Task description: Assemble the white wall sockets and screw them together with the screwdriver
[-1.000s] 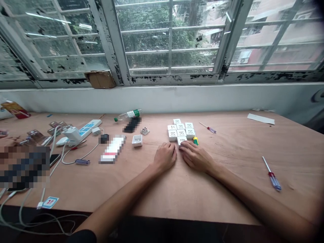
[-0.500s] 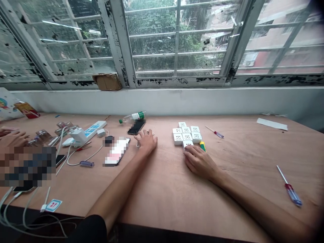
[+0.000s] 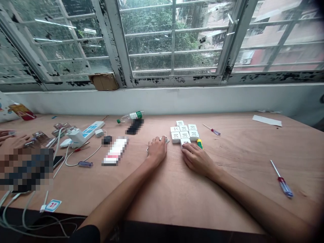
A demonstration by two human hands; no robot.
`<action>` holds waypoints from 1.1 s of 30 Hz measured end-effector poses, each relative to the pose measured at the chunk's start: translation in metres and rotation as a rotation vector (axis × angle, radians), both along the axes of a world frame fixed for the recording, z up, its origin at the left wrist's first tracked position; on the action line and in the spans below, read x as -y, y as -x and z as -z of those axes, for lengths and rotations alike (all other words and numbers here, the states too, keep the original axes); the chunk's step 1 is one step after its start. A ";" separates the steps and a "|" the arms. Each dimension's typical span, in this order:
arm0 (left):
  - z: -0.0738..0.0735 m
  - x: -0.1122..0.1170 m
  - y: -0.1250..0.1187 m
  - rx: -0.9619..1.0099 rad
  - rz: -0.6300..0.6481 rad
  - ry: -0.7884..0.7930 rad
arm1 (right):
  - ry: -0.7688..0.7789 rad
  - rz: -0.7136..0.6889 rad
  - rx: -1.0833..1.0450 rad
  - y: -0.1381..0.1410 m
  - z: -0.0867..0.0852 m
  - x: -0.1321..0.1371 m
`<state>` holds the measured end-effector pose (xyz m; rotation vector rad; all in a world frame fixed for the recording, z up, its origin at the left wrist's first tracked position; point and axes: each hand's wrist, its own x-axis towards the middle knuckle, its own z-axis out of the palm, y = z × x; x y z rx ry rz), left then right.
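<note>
Several white wall sockets (image 3: 184, 135) stand close together in a cluster on the wooden table. My right hand (image 3: 198, 158) rests at the near end of that group, its fingers bent over the nearest socket (image 3: 185, 141). Beside those fingers lies a green and yellow handle (image 3: 199, 144), partly hidden. To the left of the cluster, my left hand (image 3: 157, 150) lies low on the table with its fingers curled over thin white pieces (image 3: 167, 139). Their edges show on both sides of the hand, but most of their shape is covered.
Two screwdrivers lie to the right, one small (image 3: 214, 131) and one larger (image 3: 286, 187). A plastic bottle (image 3: 129, 117), a pixelated bright phone (image 3: 115, 152), a power strip (image 3: 93, 128) and cables are on the left. Another person's hand (image 3: 16, 143) shows at the far left.
My left hand has slid to the right, towards the sockets, and the white pieces under it have moved along. My right hand stays on the nearest socket. The view has shifted slightly.
</note>
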<state>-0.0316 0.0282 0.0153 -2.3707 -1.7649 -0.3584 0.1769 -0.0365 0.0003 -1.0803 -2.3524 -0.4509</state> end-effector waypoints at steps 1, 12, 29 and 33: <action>0.000 0.004 -0.003 0.006 0.027 -0.014 | 0.005 0.000 0.004 0.000 0.000 0.000; -0.003 0.034 -0.014 0.112 0.241 -0.006 | 0.015 0.048 -0.010 -0.004 -0.001 -0.004; -0.025 -0.025 -0.055 0.501 0.397 0.036 | -0.007 0.138 -0.066 -0.006 -0.005 0.000; -0.024 -0.064 -0.059 0.266 0.329 0.242 | -0.001 0.141 -0.060 -0.007 -0.006 0.000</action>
